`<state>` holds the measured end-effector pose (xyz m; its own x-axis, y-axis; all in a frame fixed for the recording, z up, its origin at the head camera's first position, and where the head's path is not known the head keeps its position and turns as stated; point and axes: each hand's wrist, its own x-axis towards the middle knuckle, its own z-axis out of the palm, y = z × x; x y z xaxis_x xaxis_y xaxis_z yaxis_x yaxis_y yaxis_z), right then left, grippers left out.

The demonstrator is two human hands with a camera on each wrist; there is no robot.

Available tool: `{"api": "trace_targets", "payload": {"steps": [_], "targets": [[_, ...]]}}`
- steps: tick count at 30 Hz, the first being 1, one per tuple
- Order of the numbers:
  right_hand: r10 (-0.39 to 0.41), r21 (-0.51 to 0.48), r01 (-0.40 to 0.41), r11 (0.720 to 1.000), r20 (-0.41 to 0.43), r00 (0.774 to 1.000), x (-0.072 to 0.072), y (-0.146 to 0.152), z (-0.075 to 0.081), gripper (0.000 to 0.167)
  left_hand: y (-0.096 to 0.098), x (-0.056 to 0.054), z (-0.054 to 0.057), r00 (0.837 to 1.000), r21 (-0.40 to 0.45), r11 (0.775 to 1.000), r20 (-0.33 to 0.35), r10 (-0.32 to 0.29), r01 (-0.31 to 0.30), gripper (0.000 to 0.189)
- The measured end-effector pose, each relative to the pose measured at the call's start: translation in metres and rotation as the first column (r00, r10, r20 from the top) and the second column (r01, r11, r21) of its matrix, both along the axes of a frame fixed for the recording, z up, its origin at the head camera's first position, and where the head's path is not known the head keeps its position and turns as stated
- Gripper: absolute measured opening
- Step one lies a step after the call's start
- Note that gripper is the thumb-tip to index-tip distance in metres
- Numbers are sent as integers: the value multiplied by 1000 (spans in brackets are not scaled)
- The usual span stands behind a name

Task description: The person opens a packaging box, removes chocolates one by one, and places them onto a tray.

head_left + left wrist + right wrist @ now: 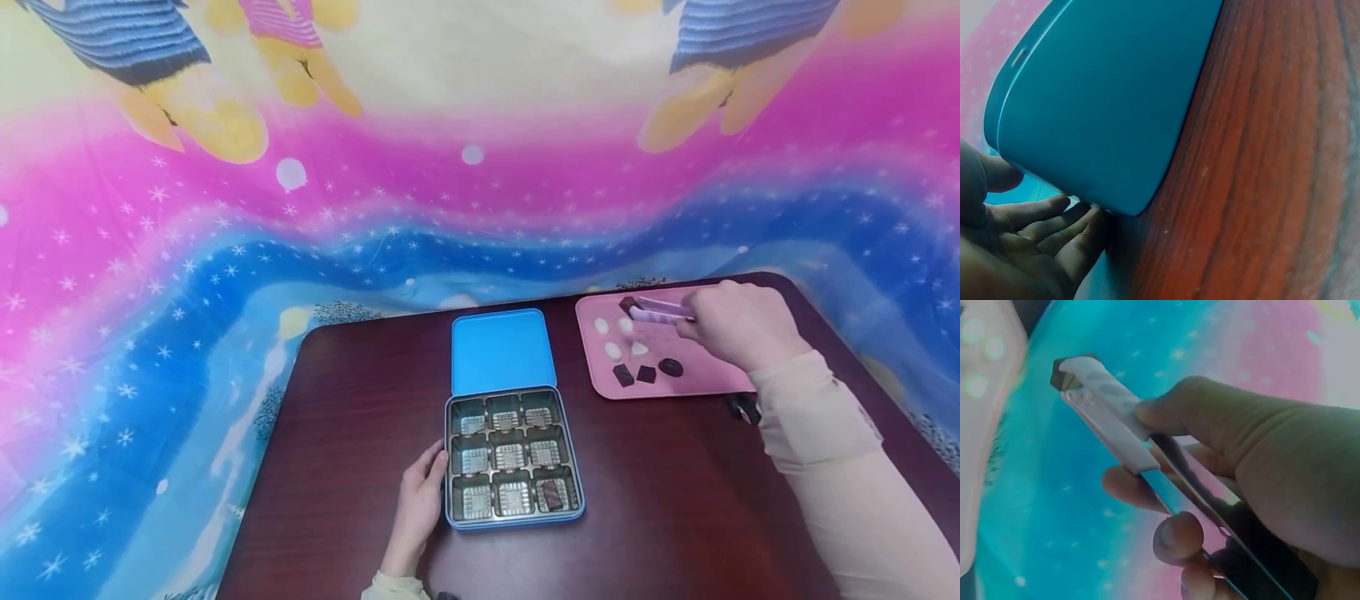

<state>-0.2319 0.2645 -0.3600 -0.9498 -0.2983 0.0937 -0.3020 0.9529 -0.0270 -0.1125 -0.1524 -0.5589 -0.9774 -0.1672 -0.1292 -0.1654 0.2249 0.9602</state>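
Observation:
My right hand (742,325) holds white-tipped tongs (1105,434) above the pink tray (705,379). Between the tong tips is a dark brown chocolate (1057,376). In the head view, a blue tin (517,524) with a metallic nine-compartment insert stands in the middle, its lid (502,350) laid back behind it. One brown chocolate (552,493) lies in the front right compartment. My left hand (422,496) rests against the tin's left side; in the left wrist view its fingers (1079,250) are extended at the tin's wall.
Several white pieces (612,351) and dark chocolates (671,367) lie on the tray's left part. A black object (742,408) sits by the tray's front edge, partly hidden by the right forearm. A patterned cloth (450,200) hangs behind the dark wooden table (360,400).

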Motion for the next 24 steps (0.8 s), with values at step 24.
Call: {"api": "trace_targets", "payload": {"steps": [24], "targets": [[-107,51,98,994,217,970,-27,34,-58,23,0,0,0,1000,15,1000,8,-3,3,49]]}}
